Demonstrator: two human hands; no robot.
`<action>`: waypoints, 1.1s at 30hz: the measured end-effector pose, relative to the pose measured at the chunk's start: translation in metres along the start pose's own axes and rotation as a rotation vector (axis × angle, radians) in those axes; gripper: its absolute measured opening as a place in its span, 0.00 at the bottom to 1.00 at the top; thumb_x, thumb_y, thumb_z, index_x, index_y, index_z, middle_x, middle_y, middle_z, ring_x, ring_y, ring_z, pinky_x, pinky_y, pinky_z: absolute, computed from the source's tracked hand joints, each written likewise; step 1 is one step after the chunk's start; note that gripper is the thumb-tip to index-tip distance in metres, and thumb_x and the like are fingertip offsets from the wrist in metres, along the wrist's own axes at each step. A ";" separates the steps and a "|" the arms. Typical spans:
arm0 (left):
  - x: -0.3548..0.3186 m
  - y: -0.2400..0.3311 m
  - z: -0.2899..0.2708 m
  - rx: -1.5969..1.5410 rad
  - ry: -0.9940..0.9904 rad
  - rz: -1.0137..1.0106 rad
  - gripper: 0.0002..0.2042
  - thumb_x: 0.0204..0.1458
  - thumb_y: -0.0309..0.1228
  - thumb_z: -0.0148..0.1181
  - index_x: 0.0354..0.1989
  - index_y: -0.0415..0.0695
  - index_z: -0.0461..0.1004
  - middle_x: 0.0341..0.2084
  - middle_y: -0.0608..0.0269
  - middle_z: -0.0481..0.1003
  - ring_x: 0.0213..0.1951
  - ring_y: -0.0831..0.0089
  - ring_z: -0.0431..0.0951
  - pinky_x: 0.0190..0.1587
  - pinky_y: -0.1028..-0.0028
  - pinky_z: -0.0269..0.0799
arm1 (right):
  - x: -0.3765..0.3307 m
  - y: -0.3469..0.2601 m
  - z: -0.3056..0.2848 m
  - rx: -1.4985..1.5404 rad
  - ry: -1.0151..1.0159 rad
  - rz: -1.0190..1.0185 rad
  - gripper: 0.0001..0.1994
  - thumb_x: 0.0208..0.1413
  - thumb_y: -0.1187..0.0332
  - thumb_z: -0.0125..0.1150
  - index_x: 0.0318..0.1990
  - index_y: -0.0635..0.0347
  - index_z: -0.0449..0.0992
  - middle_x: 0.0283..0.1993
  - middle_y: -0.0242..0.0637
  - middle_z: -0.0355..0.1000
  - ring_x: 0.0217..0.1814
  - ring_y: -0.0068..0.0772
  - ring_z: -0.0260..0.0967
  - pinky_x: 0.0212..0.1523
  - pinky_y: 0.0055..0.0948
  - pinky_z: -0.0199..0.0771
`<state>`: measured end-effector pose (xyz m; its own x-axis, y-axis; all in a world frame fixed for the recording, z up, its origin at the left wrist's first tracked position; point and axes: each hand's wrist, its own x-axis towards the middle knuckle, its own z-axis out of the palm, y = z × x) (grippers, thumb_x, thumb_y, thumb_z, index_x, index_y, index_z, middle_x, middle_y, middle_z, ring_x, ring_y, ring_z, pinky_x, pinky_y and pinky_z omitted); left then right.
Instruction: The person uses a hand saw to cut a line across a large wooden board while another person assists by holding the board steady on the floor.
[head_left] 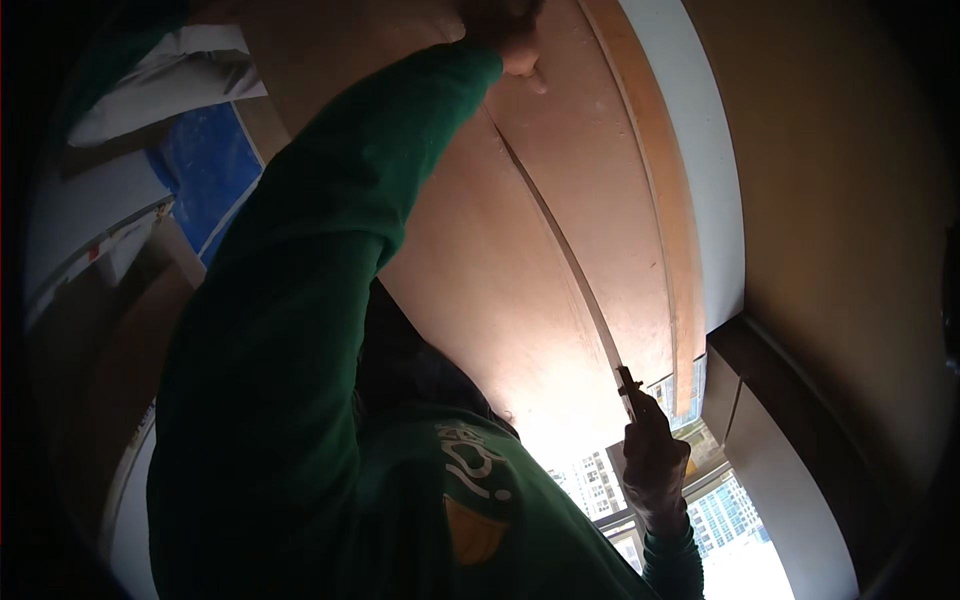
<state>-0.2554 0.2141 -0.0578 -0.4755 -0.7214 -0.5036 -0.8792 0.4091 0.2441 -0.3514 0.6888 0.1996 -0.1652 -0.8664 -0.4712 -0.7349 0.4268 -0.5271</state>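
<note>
Around tool (627, 388), right hand (655, 455) closed

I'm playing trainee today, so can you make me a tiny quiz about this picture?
1. Pick one: which hand holds the tape measure?
A) left
B) right

2. True or false: the sleeve on the long raised arm is green.

3. Fill in: the tape stretches across a big brown ____.

Key:
1. B, the right hand
2. True
3. board
</note>
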 end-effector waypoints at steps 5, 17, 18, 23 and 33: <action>-0.002 0.019 -0.004 -0.051 -0.028 0.036 0.80 0.36 0.57 0.89 0.87 0.53 0.25 0.78 0.13 0.18 0.79 0.14 0.22 0.80 0.30 0.32 | 0.213 0.021 0.095 0.196 0.222 -0.227 0.10 0.71 0.72 0.64 0.56 0.60 0.77 0.36 0.45 0.80 0.22 0.45 0.77 0.22 0.37 0.77; -0.006 0.006 -0.013 0.033 -0.029 0.005 0.80 0.37 0.61 0.87 0.87 0.51 0.25 0.77 0.12 0.19 0.79 0.14 0.20 0.80 0.28 0.29 | -0.002 0.007 0.002 -0.113 0.024 -0.092 0.21 0.64 0.82 0.62 0.64 0.65 0.77 0.61 0.49 0.82 0.37 0.42 0.88 0.29 0.30 0.86; -0.004 0.008 -0.010 0.012 -0.020 0.016 0.80 0.36 0.60 0.87 0.87 0.51 0.26 0.77 0.11 0.19 0.78 0.14 0.20 0.79 0.28 0.29 | 0.000 0.004 -0.002 -0.083 0.005 -0.051 0.21 0.64 0.82 0.62 0.65 0.65 0.77 0.62 0.50 0.82 0.37 0.42 0.88 0.29 0.30 0.87; -0.009 0.006 -0.001 -0.053 0.034 0.053 0.81 0.33 0.59 0.89 0.87 0.50 0.27 0.77 0.11 0.20 0.78 0.13 0.22 0.79 0.27 0.31 | 0.141 0.033 0.072 0.019 0.125 -0.260 0.17 0.69 0.75 0.63 0.63 0.64 0.76 0.56 0.49 0.83 0.26 0.45 0.81 0.25 0.36 0.81; -0.002 -0.005 0.001 0.024 -0.038 -0.024 0.83 0.31 0.60 0.89 0.87 0.52 0.26 0.78 0.13 0.19 0.79 0.14 0.21 0.79 0.28 0.32 | 0.154 0.008 0.058 0.128 0.181 -0.342 0.11 0.71 0.74 0.64 0.56 0.66 0.77 0.52 0.54 0.82 0.28 0.51 0.82 0.23 0.36 0.79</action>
<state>-0.2496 0.2139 -0.0591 -0.4527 -0.7095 -0.5401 -0.8890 0.4061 0.2116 -0.3446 0.5738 0.0819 -0.0467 -0.9908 -0.1272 -0.6813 0.1248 -0.7213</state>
